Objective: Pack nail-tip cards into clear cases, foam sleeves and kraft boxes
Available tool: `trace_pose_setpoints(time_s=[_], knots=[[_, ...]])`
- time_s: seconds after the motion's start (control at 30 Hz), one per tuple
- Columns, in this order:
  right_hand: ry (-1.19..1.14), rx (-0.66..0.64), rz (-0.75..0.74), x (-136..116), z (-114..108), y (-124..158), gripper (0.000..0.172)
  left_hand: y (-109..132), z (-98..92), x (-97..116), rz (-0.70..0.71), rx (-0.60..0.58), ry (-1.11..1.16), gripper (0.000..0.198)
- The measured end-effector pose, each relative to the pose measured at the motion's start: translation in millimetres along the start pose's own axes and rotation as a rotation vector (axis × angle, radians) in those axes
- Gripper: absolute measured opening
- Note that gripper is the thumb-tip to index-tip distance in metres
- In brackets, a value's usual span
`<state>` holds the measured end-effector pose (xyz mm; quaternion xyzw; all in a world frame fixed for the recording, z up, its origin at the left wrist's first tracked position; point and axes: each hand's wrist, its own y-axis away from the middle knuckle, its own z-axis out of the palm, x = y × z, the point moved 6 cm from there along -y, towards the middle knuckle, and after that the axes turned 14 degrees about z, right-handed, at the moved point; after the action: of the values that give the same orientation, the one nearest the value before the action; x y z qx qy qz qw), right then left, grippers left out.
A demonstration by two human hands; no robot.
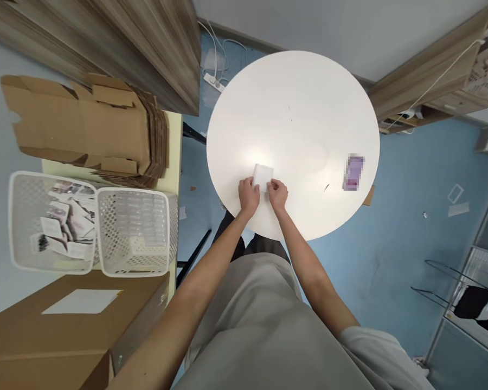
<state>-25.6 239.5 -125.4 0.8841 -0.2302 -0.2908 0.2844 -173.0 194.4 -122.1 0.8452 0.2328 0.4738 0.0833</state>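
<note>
A small white, flat, roughly square piece (262,176), like folded paper or a thin packet, lies at the near side of the round white table (296,103). My left hand (249,196) grips its left lower edge, fingers curled. At its right lower corner my right hand (277,194) pinches it between thumb and fingers. The piece is pale against the pale tabletop, so its exact kind cannot be made out. To the right on the same table lies a purple rectangular item (353,172), blurred into blocks.
Left stands a side table with stacked flattened cardboard boxes (85,124), a white basket of small packets (67,222) and a basket of clear plastic pieces (136,227). A large carton (65,336) sits nearer me. A power strip (213,82) lies on the floor behind.
</note>
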Motion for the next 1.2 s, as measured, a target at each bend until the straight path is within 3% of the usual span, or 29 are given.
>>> trace_pose_setpoints(time_s=[0.17,0.3,0.47,0.6,0.7,0.83,0.9,0.97,1.07,1.2], knots=[[0.01,-0.002,-0.089,-102.1,49.7,-30.0,0.036,-71.3,-72.3,-25.4,0.064,0.075,-0.069,0.027],[0.031,0.01,-0.079,-138.0,61.4,-37.9,0.034,-107.7,-97.9,-32.8,0.075,0.019,-0.063,0.023],[0.217,0.097,-0.051,-148.5,49.7,-16.2,0.032,-105.1,-103.3,-21.8,0.066,-0.021,-0.104,0.022],[0.385,0.123,-0.013,-169.4,40.0,-0.1,0.032,-103.5,-114.5,-8.5,0.07,-0.125,-0.121,0.026],[0.372,0.128,-0.055,-190.2,34.4,16.7,0.038,-103.9,-151.8,-0.3,0.167,-0.07,-0.079,0.035],[0.335,0.104,-0.262,-220.5,40.9,53.9,0.043,-98.1,-239.3,-6.6,0.322,0.171,-0.088,0.054],[0.331,0.039,-0.386,-237.2,55.0,76.2,0.046,-95.9,-280.9,-23.7,0.253,0.234,-0.178,0.066],[0.341,-0.022,-0.502,-255.0,72.9,97.7,0.048,-95.6,-309.5,-43.7,0.135,0.211,-0.276,0.071],[0.411,-0.086,-0.641,-278.9,100.3,123.9,0.049,-97.3,-326.4,-64.4,0.038,0.106,-0.381,0.066],[0.521,-0.154,-0.712,-292.7,123.7,142.7,0.051,-100.1,-325.3,-74.0,0.028,0.013,-0.47,0.049]])
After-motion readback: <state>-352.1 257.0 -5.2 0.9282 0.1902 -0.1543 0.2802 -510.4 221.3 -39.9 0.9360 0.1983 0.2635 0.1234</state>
